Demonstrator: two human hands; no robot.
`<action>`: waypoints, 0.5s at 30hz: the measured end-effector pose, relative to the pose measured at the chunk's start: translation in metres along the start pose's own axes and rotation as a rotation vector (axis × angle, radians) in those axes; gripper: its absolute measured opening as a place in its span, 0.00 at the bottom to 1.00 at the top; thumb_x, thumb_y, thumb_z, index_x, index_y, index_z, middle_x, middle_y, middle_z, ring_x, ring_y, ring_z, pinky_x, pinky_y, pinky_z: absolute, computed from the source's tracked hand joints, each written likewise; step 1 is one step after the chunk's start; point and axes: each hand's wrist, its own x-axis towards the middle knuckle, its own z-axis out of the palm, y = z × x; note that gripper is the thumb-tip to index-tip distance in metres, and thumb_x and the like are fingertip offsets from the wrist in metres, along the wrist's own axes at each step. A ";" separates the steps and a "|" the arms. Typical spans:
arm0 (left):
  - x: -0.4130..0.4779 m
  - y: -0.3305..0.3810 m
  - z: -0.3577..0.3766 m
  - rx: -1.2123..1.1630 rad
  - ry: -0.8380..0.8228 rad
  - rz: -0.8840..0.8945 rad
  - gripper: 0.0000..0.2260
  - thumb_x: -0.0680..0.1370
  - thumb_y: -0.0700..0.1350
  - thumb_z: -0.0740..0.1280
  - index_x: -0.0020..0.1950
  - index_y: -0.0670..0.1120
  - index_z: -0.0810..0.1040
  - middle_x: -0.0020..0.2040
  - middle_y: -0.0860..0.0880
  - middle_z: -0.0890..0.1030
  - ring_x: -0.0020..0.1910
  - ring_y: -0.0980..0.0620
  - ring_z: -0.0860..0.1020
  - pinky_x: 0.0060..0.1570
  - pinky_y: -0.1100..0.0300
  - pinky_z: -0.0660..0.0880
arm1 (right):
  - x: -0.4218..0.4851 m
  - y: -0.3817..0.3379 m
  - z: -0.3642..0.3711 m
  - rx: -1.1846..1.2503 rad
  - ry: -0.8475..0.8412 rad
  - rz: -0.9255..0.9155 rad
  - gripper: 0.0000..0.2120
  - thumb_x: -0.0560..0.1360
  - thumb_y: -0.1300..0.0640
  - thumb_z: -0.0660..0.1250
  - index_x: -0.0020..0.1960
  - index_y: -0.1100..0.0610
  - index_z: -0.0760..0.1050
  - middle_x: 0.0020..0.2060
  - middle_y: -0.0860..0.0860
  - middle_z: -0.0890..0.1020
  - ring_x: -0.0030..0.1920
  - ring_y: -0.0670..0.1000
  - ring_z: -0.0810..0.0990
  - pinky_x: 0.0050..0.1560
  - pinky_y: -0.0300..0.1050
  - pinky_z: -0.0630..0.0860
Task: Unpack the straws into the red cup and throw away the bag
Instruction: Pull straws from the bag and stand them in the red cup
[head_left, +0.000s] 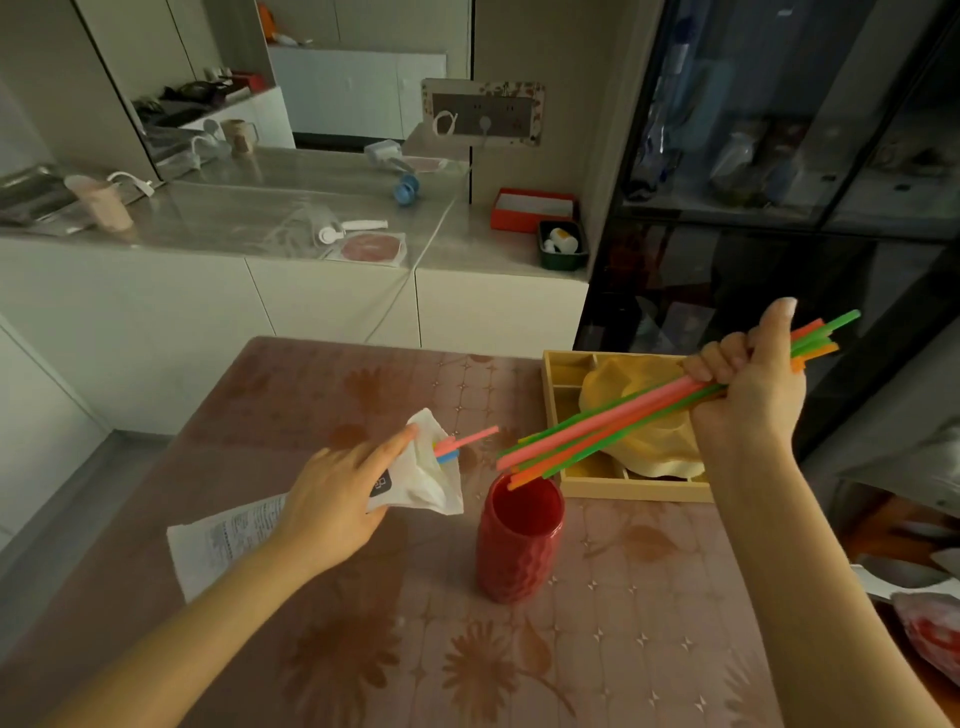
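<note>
Straws (613, 423): a bundle is clenched in the right hand (748, 389), tilted, lower tips just above the red cup (519, 540) rim. The left hand (332, 499) pinches the bag (421, 478) above the worktop (623, 623), with a few straws left inside. Risk: tips miss the mouth or tip the cup; loose straws slide out.

Table surface (363, 649) in front of the red cup (519, 540) is unobstructed, as is the far left portion. The cup mouth is partly overhung by the lower ends of the straw bundle (623, 421) held slanted in the right hand (748, 395). Left of the cup, passage is narrowed by the bag (415, 478) gripped in the left hand (332, 499). Just behind the cup, the right rear is blocked by a wooden tray (553, 415) with a yellow item (654, 447) on it
</note>
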 end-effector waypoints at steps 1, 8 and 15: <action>0.000 -0.003 0.002 0.000 -0.001 -0.003 0.44 0.59 0.41 0.80 0.69 0.49 0.61 0.45 0.49 0.82 0.35 0.48 0.80 0.35 0.55 0.77 | -0.002 0.000 0.000 -0.036 -0.022 -0.021 0.19 0.77 0.47 0.65 0.31 0.53 0.66 0.23 0.47 0.63 0.24 0.45 0.61 0.26 0.38 0.63; -0.002 -0.005 0.007 0.019 0.016 0.006 0.45 0.57 0.42 0.81 0.69 0.49 0.61 0.43 0.48 0.82 0.35 0.48 0.80 0.34 0.53 0.78 | -0.031 0.023 0.008 -0.271 -0.284 -0.032 0.14 0.74 0.48 0.66 0.35 0.53 0.67 0.23 0.46 0.67 0.22 0.45 0.64 0.23 0.38 0.64; -0.004 -0.006 0.008 -0.007 0.035 0.010 0.45 0.58 0.43 0.80 0.70 0.49 0.60 0.45 0.49 0.82 0.36 0.49 0.80 0.36 0.54 0.78 | -0.057 0.039 0.026 -0.402 -0.472 -0.047 0.16 0.73 0.50 0.66 0.33 0.57 0.65 0.23 0.51 0.65 0.22 0.48 0.62 0.24 0.42 0.61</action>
